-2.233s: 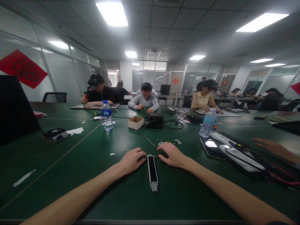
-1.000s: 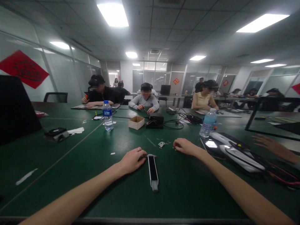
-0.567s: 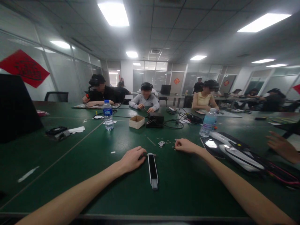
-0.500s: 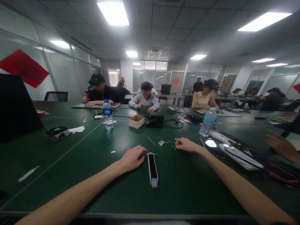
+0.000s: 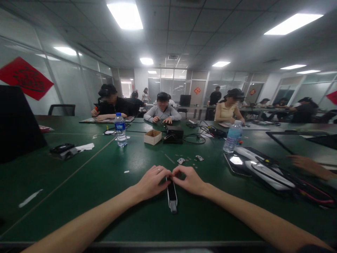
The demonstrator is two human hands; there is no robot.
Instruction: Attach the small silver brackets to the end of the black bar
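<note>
In front of me on the green table (image 5: 110, 214) lies a long, narrow black part with a silver frame (image 5: 172, 195), its grey end towards me. My left hand (image 5: 152, 181) is closed at its far end, thumb and fingers bent against the left side. From the right, my right hand (image 5: 188, 180) pinches at that same end, fingertips almost meeting those of the left. Whatever sits between the right fingertips is too small and covered to make out. Just beyond my hands are two small metal plates, one left (image 5: 180, 161) and one right (image 5: 199, 158), with several tiny metal bits around them.
A small open box (image 5: 152, 137) and a black device (image 5: 173, 135) stand further back. Water bottles rise at left (image 5: 120, 130) and right (image 5: 233, 137). White-and-black equipment (image 5: 263, 168) lies at right, near another person's hand (image 5: 313, 167). Several people sit across the table.
My right hand has come left from the small metal bits to the far end of the long part, uncovering the right-hand plate. My left hand has shifted slightly right.
</note>
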